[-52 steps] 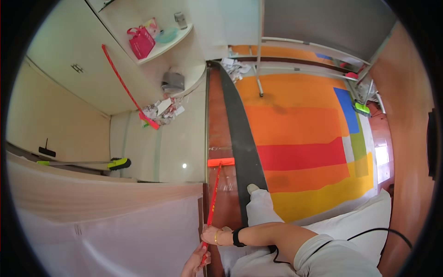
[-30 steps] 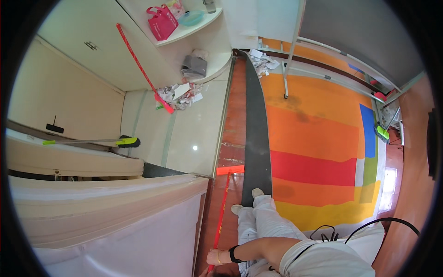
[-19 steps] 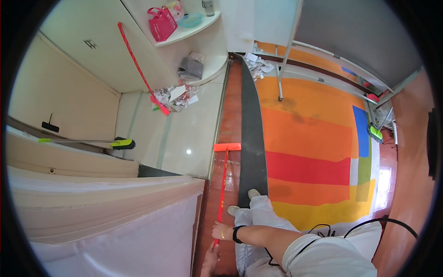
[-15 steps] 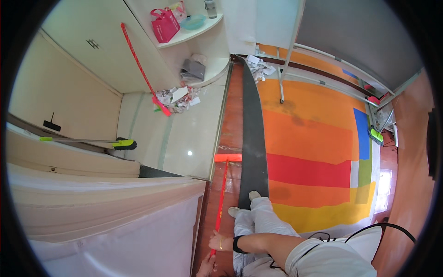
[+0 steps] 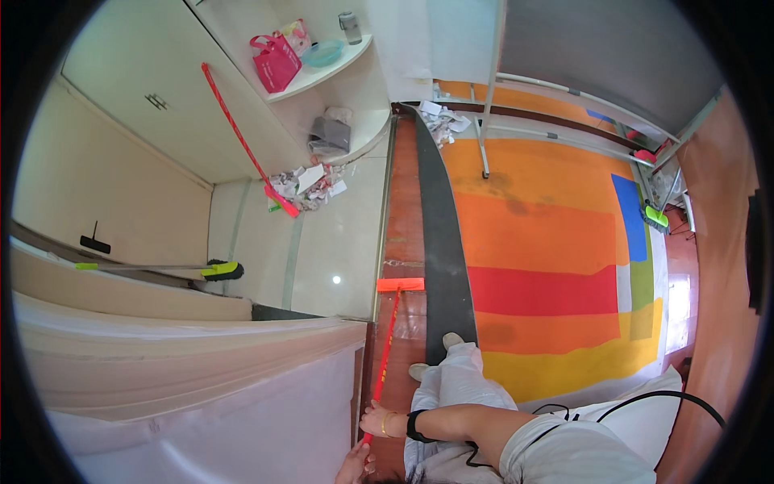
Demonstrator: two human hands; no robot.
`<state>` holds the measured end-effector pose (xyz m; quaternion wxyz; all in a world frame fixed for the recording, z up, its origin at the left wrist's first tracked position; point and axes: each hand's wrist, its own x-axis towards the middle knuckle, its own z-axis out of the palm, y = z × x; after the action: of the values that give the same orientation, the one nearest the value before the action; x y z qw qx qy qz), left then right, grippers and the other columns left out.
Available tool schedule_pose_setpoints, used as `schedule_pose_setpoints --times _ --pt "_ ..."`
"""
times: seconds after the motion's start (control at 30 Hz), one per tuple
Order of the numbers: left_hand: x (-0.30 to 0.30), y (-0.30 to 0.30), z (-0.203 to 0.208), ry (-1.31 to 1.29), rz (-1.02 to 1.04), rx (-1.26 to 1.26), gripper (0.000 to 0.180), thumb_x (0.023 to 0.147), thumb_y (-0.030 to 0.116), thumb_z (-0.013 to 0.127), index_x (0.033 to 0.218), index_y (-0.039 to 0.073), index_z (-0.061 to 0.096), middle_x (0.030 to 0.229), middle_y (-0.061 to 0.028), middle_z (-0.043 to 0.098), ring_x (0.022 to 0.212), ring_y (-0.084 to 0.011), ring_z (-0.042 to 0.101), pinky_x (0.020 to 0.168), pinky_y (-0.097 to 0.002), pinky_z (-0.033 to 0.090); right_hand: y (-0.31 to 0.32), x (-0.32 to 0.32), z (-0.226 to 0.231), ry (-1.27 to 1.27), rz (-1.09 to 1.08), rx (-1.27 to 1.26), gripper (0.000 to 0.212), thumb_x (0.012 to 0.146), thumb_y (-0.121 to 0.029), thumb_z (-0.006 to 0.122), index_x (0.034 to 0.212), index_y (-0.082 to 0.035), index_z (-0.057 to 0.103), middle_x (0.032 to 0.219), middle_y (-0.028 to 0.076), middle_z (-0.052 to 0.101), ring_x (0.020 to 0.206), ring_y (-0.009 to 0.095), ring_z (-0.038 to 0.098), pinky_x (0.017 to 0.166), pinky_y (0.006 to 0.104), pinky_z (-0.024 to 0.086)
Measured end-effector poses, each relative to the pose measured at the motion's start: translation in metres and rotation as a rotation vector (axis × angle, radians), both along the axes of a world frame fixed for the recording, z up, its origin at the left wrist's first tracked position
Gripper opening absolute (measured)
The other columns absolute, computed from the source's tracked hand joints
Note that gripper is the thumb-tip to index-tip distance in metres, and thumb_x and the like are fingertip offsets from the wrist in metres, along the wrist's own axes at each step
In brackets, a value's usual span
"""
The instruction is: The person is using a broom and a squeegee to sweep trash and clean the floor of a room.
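Observation:
A red broom with a wide, flat head stretches away from me along the strip of reddish-brown floor. Its head lies across that strip, near the edge of the grey mat. My right hand, with a black band on the wrist, is closed round the handle. Lower down, near the handle's end, my left hand is wrapped round it, partly cut off by the lower edge of the picture.
A grey mat and a colour-blocked floor covering lie to the right. Paper scraps with another red broom are on the pale tiles; more scraps lie ahead. A green brush and a wheeled stand are around.
The view has shifted slightly. The broom head is a little nearer to me along the floor strip, and both hands keep their hold on the handle.

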<state>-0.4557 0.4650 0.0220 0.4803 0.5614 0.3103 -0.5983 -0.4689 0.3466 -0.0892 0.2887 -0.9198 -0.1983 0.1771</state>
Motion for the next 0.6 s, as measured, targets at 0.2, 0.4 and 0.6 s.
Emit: schedule_pose_setpoints --times 0.2,0.4,0.6 --pt "0.023 -0.04 -0.048 -0.232 -0.285 -0.032 0.029 0.087 0.023 0.038 0.115 0.015 0.035 0.056 0.0006 0.038 0.041 -0.0076 0.032 0.036 -0.0187 0.026 -0.051 0.025 -0.025 -0.04 -0.146 -0.061 0.014 0.07 -0.015 0.049 0.075 -0.01 0.062 0.078 0.006 0.059 0.088 0.025 0.05 0.072 0.0469 0.037" --pt "0.025 0.001 -0.006 -0.038 -0.109 -0.019 0.031 0.086 0.022 0.041 0.116 0.016 0.036 0.054 0.0015 0.037 0.039 -0.0072 0.03 0.036 -0.018 0.026 -0.004 0.025 -0.001 0.061 -0.033 -0.095 0.015 0.071 -0.015 0.049 0.078 -0.009 0.061 0.082 0.006 0.06 0.083 0.027 0.052 0.076 0.052 0.036" --pt "0.023 -0.044 -0.047 -0.113 -0.073 -0.07 0.033 0.085 0.019 0.045 0.117 0.016 0.036 0.058 0.0008 0.038 0.042 -0.0078 0.033 0.036 -0.0202 0.028 -0.059 0.032 -0.021 0.05 -0.049 -0.07 0.015 0.071 -0.017 0.051 0.075 -0.01 0.063 0.08 0.006 0.06 0.079 0.024 0.053 0.071 0.0466 0.037"
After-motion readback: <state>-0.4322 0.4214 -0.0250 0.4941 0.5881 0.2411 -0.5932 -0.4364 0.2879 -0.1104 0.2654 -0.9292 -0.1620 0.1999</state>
